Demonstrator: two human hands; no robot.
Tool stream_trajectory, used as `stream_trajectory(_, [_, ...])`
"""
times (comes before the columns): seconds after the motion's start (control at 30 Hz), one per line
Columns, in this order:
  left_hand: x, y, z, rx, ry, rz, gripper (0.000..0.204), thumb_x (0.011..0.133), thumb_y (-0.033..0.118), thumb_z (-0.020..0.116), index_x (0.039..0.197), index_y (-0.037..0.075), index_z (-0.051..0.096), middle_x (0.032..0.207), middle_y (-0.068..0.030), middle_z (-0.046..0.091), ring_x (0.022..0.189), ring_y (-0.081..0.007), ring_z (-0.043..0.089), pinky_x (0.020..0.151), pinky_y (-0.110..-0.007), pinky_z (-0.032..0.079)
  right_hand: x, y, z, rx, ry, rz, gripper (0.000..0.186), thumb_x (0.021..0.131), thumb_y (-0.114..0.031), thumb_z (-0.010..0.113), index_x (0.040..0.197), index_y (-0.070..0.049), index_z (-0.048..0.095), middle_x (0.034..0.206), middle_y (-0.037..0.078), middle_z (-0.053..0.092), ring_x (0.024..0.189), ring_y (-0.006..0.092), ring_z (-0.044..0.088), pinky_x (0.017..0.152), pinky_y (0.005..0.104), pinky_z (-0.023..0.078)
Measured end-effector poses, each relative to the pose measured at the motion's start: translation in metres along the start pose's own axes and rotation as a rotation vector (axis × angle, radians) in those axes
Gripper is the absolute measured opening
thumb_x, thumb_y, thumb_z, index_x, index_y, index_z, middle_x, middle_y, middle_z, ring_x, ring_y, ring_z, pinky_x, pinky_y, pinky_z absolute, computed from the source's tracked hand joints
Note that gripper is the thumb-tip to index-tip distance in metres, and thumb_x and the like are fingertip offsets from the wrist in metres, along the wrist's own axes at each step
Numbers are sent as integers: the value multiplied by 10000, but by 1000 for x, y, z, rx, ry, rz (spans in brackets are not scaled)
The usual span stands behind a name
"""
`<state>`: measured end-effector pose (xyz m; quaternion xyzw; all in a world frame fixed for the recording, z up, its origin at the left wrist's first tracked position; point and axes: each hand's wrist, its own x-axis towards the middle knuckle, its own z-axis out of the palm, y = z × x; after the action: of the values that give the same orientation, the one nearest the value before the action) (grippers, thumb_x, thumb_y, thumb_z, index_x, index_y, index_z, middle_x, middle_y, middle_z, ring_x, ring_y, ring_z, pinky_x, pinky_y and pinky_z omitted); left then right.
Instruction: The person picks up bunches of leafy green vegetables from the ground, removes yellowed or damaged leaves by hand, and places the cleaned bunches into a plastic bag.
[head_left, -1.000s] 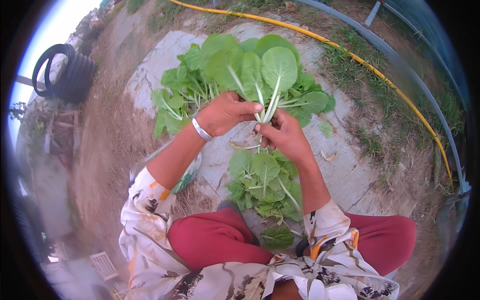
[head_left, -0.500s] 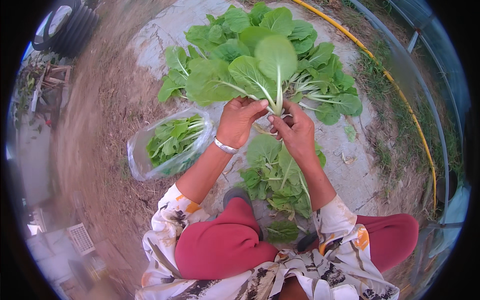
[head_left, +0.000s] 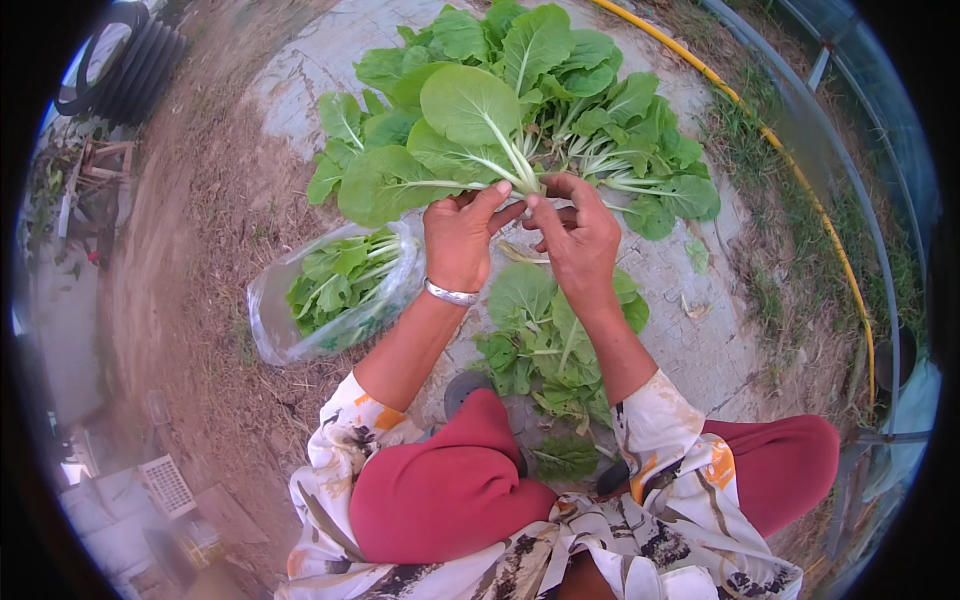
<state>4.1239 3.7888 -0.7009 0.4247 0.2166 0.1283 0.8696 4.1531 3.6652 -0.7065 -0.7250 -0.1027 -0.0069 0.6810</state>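
My left hand [head_left: 465,235], with a silver bracelet at the wrist, grips a leafy green plant [head_left: 465,105] by its pale lower stalks. My right hand [head_left: 570,230] pinches the base of the same plant, whose broad leaves fan up and leftward. A large pile of similar greens [head_left: 625,120] lies behind it on the pale slab. A smaller heap of leaves [head_left: 530,335] lies below my hands, between my forearms. To the left, a clear plastic bag [head_left: 270,310] holds more greens with white stems.
My red-trousered legs [head_left: 435,495] are folded below. A yellow hose [head_left: 760,135] and grey hoop pipe [head_left: 850,170] curve along the grassy right side, beside blue sheeting [head_left: 890,130]. Black ribbed tubing [head_left: 125,75], a wooden frame [head_left: 105,160] and a white grid [head_left: 165,485] lie at left.
The view has shifted, bringing the plastic bag fully into sight. My hands and the held plant have moved slightly up since half a second ago, and its leaves now lean further left.
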Motion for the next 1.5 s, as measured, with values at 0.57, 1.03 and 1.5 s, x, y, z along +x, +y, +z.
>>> stream_trajectory(0.57, [19,13,-33,-167,-169,-84,216,865,10,593,1079,-14,588,1079,-115,637,1050,-258,604,918,-419,527,4,23,-44,341,76,257,147,889,-92,605,896,-2,489,844,142,638,629,126,643,520,238,512])
stream_trajectory(1.03, [13,29,-26,-130,-556,-237,565,811,-8,617,1328,-10,390,1217,-201,554,1154,-297,539,1015,-468,428,4,-7,-25,-230,-288,-211,202,798,-124,705,972,-29,670,766,104,614,636,229,596,560,323,459])
stream_trajectory(1.5, [3,2,15,-93,-29,-48,347,853,32,592,1173,4,460,772,-28,459,634,-129,429,645,-328,427,-11,8,-7,-392,-322,-276,107,808,-78,640,853,10,598,717,152,551,660,347,579,576,425,468])
